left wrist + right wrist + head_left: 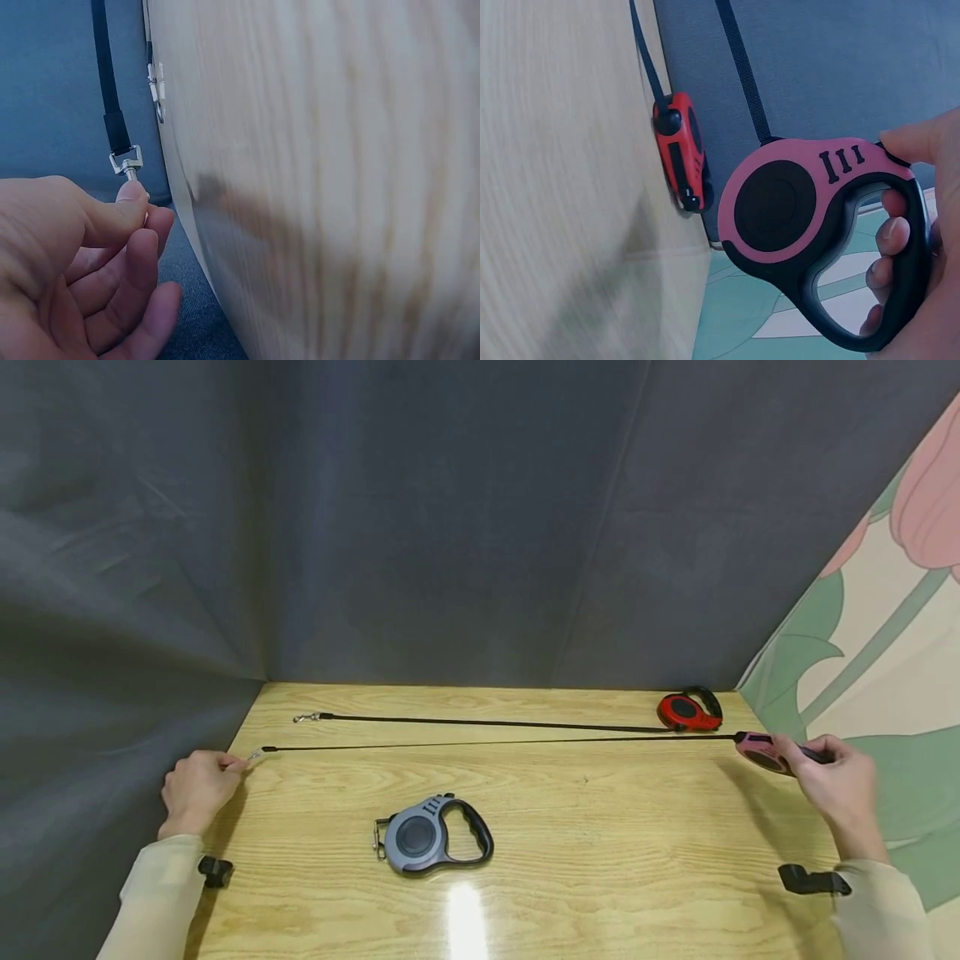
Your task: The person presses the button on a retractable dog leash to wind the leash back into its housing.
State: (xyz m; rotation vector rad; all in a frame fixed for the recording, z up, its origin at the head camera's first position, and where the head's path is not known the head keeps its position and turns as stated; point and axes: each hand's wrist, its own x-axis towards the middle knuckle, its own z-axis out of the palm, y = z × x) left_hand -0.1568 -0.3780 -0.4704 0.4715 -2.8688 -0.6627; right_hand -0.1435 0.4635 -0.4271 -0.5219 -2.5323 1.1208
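Hands well apart, one at each end of the pink leash. Right hand at the right side of the surface: fingers wrapped through the black handle loop, thumb at the button on top; whether the button is pressed, cannot tell. Left hand at the left side, thumb and finger pinching the metal clip. Black strap runs nearly straight between them.

Beyond the strap: red leash at far right, its own strap laid out leftward. Nearer the person: grey leash, clip close against its casing.

Handling (judged): casing rigid, probably hard plastic, light enough for one hand. Strap thin, flat, flexible; likely under spring pull, so a loosened clip could snap back. Clip small, smooth, perhaps slippery; swivel may turn in the pinch. Best hold: full grip through the loop with thumb near the button, firm pinch on the clip body below the swivel, fingers off the strap edges.
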